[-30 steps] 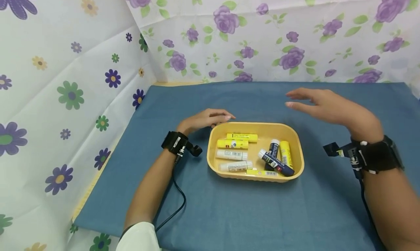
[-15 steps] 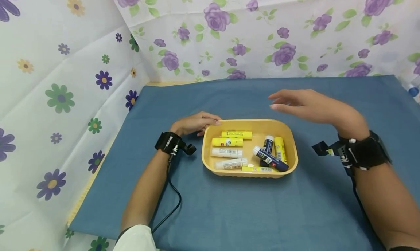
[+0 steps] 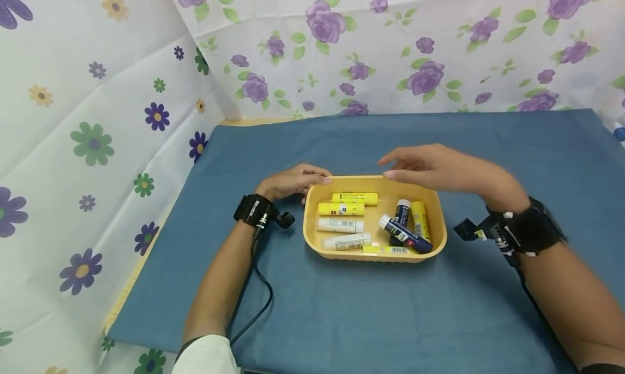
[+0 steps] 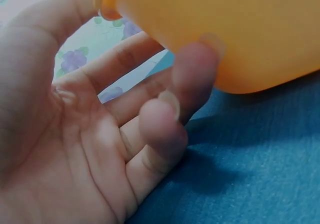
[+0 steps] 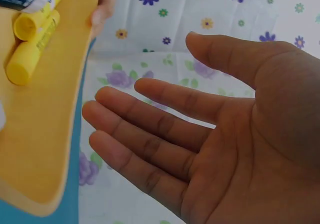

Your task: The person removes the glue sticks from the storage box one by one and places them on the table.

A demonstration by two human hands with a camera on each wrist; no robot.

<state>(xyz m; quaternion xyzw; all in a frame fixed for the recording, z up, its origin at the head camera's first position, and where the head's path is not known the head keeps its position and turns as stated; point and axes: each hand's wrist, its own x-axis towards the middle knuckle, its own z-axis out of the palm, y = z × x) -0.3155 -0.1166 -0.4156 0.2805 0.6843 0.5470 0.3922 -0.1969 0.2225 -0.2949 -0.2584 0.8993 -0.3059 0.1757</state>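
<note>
A yellow tray point(image 3: 441, 238) sat near the middle of a blue tablecloth point(image 3: 371, 319), holding a handful of glue sticks. Two yellow sticks point(image 3: 355, 198) lay side by side along its far edge, with two white sticks point(image 3: 340, 224) below them on the left. On the right, a dark blue stick point(image 3: 405, 234) lay slanted across another dark one, a yellow stick point(image 3: 420, 219) stood lengthwise beside them, and a thin yellow stick point(image 3: 386, 249) lay along the near wall.

The left hand point(image 3: 293, 182) rested on the cloth at the tray's far left corner. Its fingers were loosely bent, and the fingertips point(image 4: 195, 66) touched the tray's outer wall just under the rim; nothing was enclosed in the palm.

The right hand point(image 3: 439, 168) hovered above the tray's far edge, palm down, the fingers point(image 5: 145, 119) straight and slightly spread, holding nothing and touching nothing.

Each wrist wore a black strap with a small camera, and a black cable point(image 3: 261, 292) trailed from the left one across the cloth. Flowered sheets point(image 3: 97, 119) stood behind and to the left of the table.
</note>
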